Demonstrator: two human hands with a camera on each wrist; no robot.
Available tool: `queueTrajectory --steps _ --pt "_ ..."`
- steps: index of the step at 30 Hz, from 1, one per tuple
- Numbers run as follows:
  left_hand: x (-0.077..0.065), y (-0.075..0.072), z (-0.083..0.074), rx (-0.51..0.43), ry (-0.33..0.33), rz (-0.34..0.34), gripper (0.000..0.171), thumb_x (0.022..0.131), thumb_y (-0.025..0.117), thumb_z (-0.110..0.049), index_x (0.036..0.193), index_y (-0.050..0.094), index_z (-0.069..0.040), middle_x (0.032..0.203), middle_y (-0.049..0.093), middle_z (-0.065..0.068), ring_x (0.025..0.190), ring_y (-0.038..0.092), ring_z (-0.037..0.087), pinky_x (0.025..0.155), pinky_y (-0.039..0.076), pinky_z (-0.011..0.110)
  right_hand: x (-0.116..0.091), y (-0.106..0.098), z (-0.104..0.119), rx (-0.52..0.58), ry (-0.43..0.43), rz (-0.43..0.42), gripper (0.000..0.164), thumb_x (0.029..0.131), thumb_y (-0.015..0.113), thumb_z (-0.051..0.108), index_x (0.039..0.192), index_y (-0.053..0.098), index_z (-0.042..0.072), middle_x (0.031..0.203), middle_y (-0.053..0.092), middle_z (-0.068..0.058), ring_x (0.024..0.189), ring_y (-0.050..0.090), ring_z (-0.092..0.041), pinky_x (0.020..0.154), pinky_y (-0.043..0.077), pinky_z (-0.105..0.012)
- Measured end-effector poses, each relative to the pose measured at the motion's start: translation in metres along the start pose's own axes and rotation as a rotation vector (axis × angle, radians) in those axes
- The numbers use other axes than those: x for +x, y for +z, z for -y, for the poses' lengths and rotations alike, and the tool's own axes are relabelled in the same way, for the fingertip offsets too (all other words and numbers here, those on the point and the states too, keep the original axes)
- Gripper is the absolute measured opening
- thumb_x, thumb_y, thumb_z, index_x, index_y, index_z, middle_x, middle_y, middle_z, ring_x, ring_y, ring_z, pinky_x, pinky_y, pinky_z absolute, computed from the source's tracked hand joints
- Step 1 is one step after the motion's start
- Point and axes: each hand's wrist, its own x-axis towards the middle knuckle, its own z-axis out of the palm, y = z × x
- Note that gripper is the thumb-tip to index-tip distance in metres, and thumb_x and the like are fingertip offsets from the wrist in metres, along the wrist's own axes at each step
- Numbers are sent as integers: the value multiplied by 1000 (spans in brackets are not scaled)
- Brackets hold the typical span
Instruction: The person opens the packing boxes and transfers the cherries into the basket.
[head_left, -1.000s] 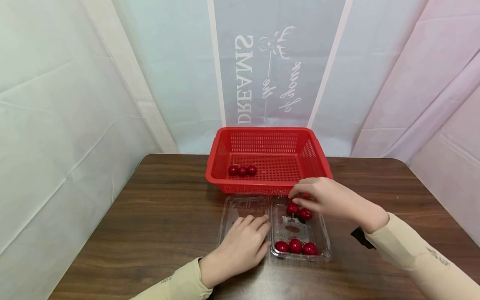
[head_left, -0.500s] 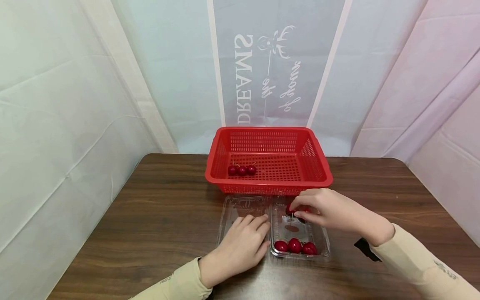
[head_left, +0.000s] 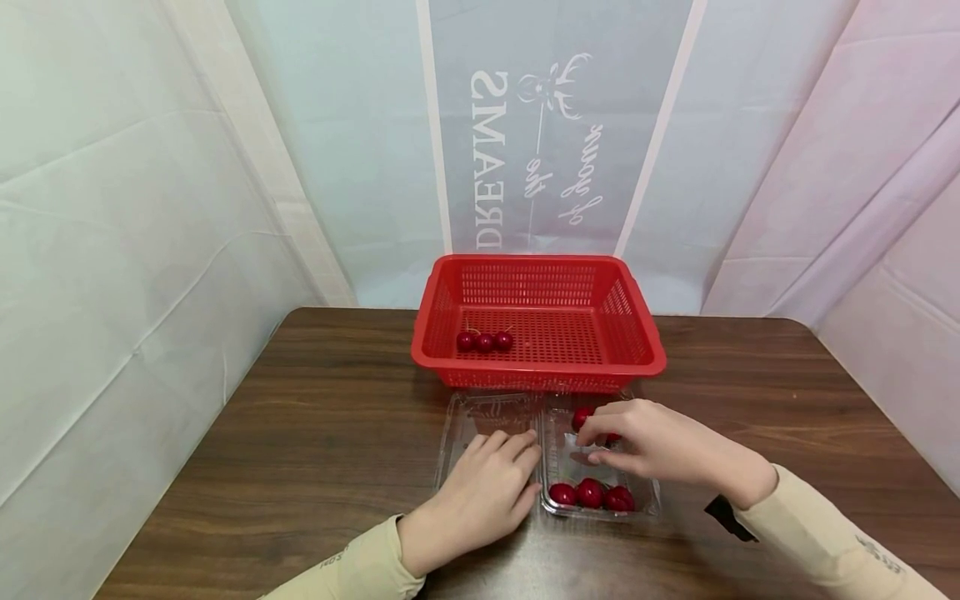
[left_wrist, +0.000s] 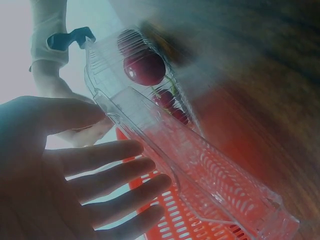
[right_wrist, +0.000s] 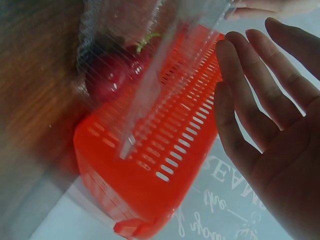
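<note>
A clear plastic clamshell box lies unfolded on the table. Three red cherries line its near end, and more cherries at its far end are partly covered by my right hand. My left hand rests on the box's lid half by the hinge; in the left wrist view its fingers are spread along the plastic edge. Above the tray half hovers my right hand, fingers loosely bent. Nothing shows between the fingers in the right wrist view.
A red perforated basket stands just behind the box, with three cherries at its left front. Both rest on a dark wooden table. Pale cloth walls and a printed curtain surround the table.
My right hand has moved toward me from the box's far end, back over its middle, uncovering a far cherry again. The left hand stays in place.
</note>
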Motion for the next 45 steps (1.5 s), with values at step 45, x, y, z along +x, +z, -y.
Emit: queueTrajectory --steps 45 --pt "0 0 -1 -2 -1 16 31 88 61 -35 110 66 -14 124 63 2 98 59 16 76 46 31 -9 29 2 -19 29 204 31 68 82 14 91 66 27 99 65 13 94 62 -3 72 52 -24"
